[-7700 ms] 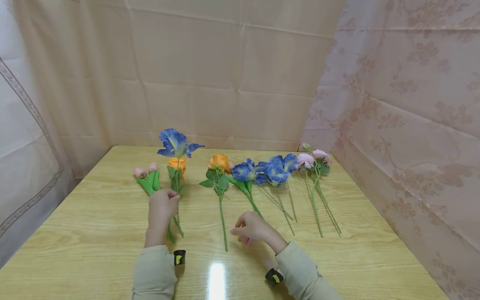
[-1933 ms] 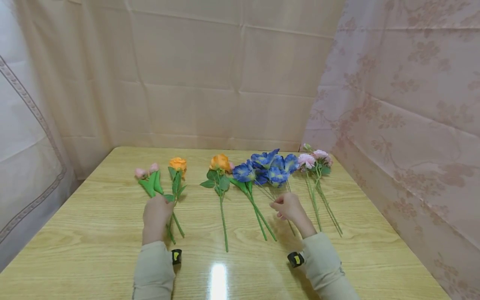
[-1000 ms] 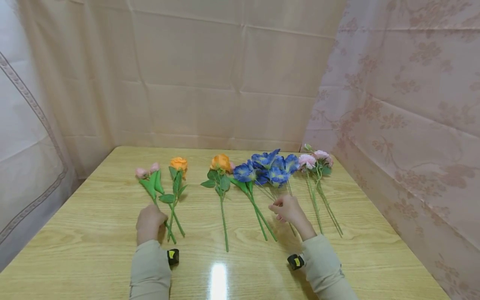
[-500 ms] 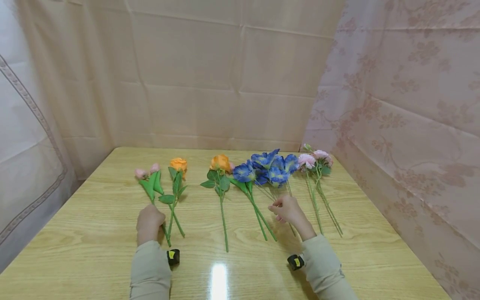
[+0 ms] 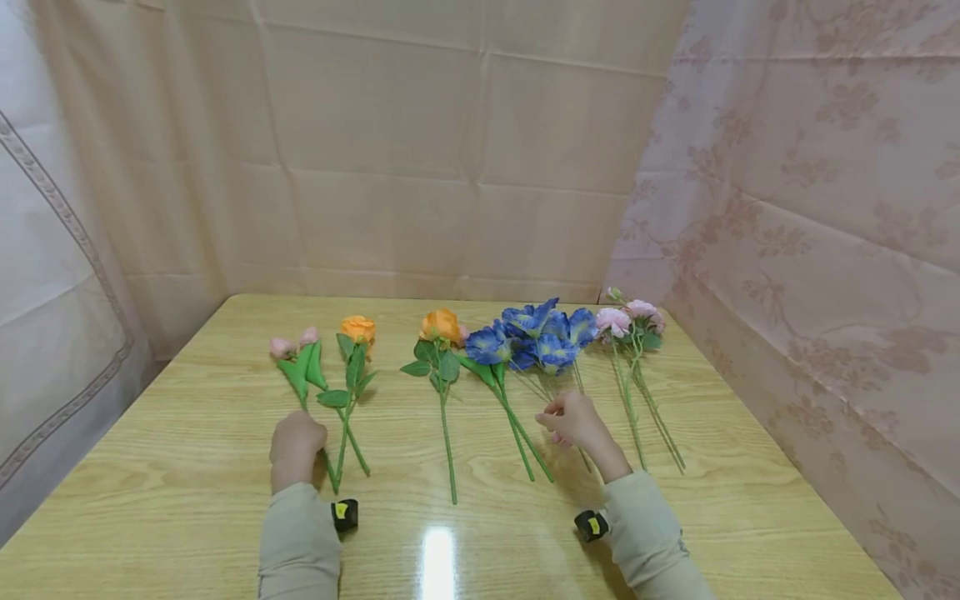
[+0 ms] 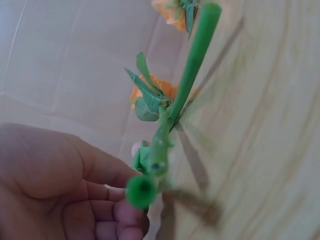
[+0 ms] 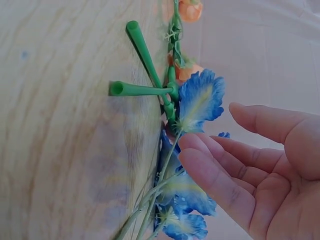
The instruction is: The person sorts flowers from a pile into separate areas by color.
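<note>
At the left of the head view, my left hand (image 5: 297, 446) holds the stem of a pink tulip (image 5: 282, 347), low on the table. In the left wrist view, thumb and fingers pinch this green stem (image 6: 141, 191), its cut end facing the camera. Beside it lies an orange rose (image 5: 358, 330), its stem crossing another green stem. My right hand (image 5: 577, 421) hovers over the thin stems of the blue irises (image 5: 531, 321). The right wrist view shows its thumb and fingers apart, with nothing between them.
A second orange rose (image 5: 441, 327) lies mid-table, with tulip stems (image 5: 522, 433) to its right, their blooms mostly hidden by irises. Pink carnation-like flowers (image 5: 633, 321) lie at the far right. Curtains (image 5: 450, 150) stand behind the wooden table (image 5: 187, 500).
The iris that my left hand held earlier now lies among the other irises. That hand has since come down to the tulip stem and shifted it slightly. My right hand moved right, then stayed nearly still.
</note>
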Motion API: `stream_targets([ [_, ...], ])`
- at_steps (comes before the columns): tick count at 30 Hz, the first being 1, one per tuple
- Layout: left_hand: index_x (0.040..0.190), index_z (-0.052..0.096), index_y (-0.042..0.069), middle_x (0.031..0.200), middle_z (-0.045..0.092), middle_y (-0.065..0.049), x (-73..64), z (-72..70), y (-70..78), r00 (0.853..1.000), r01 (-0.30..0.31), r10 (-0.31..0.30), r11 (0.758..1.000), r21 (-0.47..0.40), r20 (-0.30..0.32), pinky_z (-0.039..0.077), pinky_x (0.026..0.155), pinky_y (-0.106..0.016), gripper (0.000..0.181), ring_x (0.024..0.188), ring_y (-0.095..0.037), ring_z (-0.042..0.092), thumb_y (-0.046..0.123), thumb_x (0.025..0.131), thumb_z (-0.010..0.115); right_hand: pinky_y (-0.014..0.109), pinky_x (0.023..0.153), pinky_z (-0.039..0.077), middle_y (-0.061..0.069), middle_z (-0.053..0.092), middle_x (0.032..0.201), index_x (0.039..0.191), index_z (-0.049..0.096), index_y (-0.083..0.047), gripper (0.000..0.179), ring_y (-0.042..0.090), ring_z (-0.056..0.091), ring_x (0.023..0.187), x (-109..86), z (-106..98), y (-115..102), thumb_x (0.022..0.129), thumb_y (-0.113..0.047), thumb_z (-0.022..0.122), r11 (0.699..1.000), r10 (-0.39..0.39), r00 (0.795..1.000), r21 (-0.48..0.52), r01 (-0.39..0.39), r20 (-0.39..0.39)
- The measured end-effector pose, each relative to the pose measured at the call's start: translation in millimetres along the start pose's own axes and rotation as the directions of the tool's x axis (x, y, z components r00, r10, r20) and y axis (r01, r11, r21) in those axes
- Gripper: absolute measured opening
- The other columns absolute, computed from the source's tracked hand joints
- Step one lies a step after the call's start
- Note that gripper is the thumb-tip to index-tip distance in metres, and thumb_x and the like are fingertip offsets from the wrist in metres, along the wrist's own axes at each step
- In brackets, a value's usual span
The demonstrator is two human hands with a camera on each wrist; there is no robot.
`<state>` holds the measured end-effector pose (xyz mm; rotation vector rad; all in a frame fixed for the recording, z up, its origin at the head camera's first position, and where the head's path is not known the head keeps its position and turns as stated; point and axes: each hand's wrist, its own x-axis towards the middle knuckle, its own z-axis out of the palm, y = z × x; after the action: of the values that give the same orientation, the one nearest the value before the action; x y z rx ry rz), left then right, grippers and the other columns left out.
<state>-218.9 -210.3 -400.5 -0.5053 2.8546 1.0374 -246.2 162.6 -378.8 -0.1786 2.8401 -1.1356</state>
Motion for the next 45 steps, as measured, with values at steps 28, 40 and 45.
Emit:
stream_targets([
  [28,0.083,0.051,-0.016,0.078,0.054,-0.031,-9.2,-7.6,12.3,0.957,-0.051,0.026,0.995,-0.080,-0.288,0.044,0.052,-0.045,0.019,0.071,-0.044,0.054,0.002,0.086,0.046,0.034,0.046,0.049,0.013,0.058,0.062,0.090,0.064,0.004,0.016,0.026,0.057,0.050,-1.2,2.3,0.5,0.084,-0.011,0.062,1.000,0.011,1.000,0.029,-0.011,0.017],
  [40,0.079,0.052,-0.007,0.071,0.053,-0.017,-16.2,-10.3,39.2,0.950,-0.217,0.180,0.968,-0.124,-0.253,0.040,0.050,-0.033,0.017,0.062,-0.028,0.051,0.005,0.089,0.048,0.033,0.046,0.050,0.011,0.058,0.066,0.094,0.063,0.009,0.021,0.025,0.059,0.052,-2.4,9.5,-1.7,0.082,-0.008,0.063,0.999,-0.033,0.999,0.029,0.032,0.014],
  [45,0.088,0.052,-0.009,0.072,0.058,-0.015,-21.6,-4.9,55.2,0.955,-0.269,0.235,0.942,-0.198,-0.180,0.042,0.048,-0.026,0.014,0.058,-0.022,0.059,0.004,0.090,0.050,0.029,0.044,0.048,0.010,0.060,0.067,0.095,0.063,0.009,0.022,0.026,0.059,0.053,-5.4,13.7,-7.0,0.083,-0.009,0.063,0.996,-0.087,0.996,-0.002,0.087,0.025],
])
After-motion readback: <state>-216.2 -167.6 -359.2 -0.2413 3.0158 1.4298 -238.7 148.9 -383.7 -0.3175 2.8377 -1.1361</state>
